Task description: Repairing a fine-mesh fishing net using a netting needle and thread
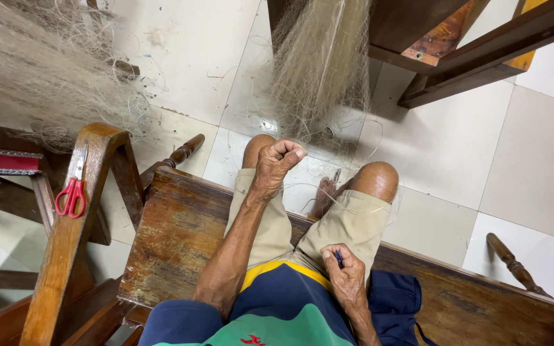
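- Left hand (pixel 278 160) clenches into a fist over fine net line (pixel 302 187), barely visible.
- Right hand (pixel 346 272) pinches a small dark tool (pixel 339 258), mostly hidden.
- Fishing net (pixel 318 64) runs off the top edge.

left hand (pixel 277 160) fist on line | right hand (pixel 344 272) pinching blue tool (pixel 339 258) | net (pixel 318 64) ahead

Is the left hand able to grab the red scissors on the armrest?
Probably yes: the scissors lie uncovered on the wooden armrest on that side, but the left hand is clenched on thread.
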